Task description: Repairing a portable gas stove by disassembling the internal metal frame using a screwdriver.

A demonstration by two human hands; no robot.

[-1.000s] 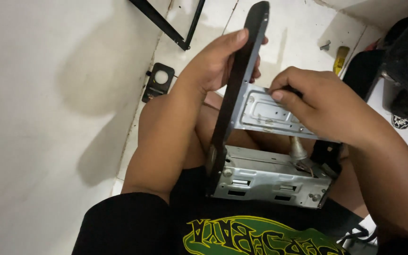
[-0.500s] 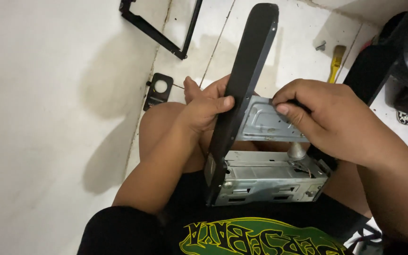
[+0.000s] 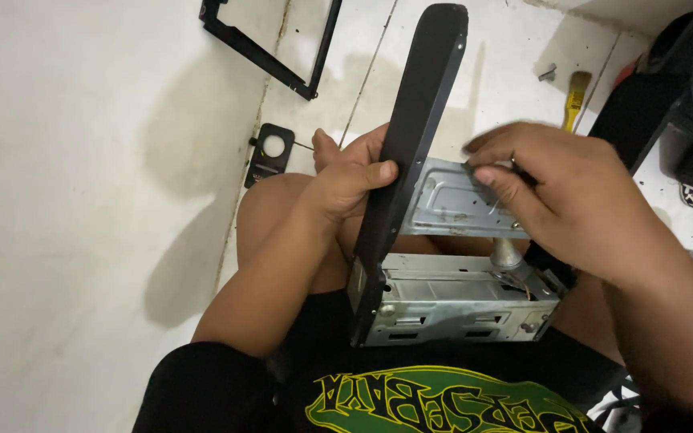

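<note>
A metal car stereo chassis (image 3: 451, 309) rests on my lap, its long black front panel (image 3: 415, 136) standing upright on its left end. My left hand (image 3: 350, 180) grips that black panel about halfway up, thumb pressed on its near face. A thin grey metal cover plate (image 3: 451, 204) is lifted above the chassis. My right hand (image 3: 555, 188) pinches the plate's upper right edge with thumb and fingertips. A short metal cylinder (image 3: 505, 255) shows between plate and chassis.
A black rectangular trim frame (image 3: 270, 48) lies on the white tiled floor (image 3: 82, 200) at the top. A small black part with a round hole (image 3: 270, 152) sits beside my knee. A yellow-handled tool (image 3: 576, 95) and dark equipment (image 3: 683, 88) are at the upper right.
My left hand slid down the black panel from near its top to its middle. My right hand shifted along the cover plate's top edge. The view tilted, showing more floor.
</note>
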